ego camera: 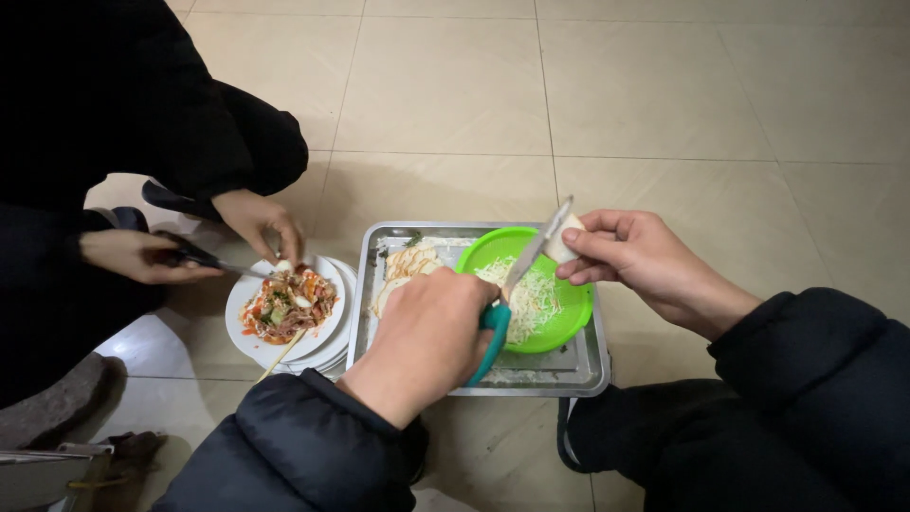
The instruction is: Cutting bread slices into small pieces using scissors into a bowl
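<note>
The left hand (427, 337) is gripping teal-handled scissors (517, 284), fingers closed around the handles, blades angling up to a pale food piece (559, 248). The right hand (645, 261) is pinching that piece between its fingertips, above the green bowl (569, 318) of shreds sitting in the metal tray (578, 370).
</note>
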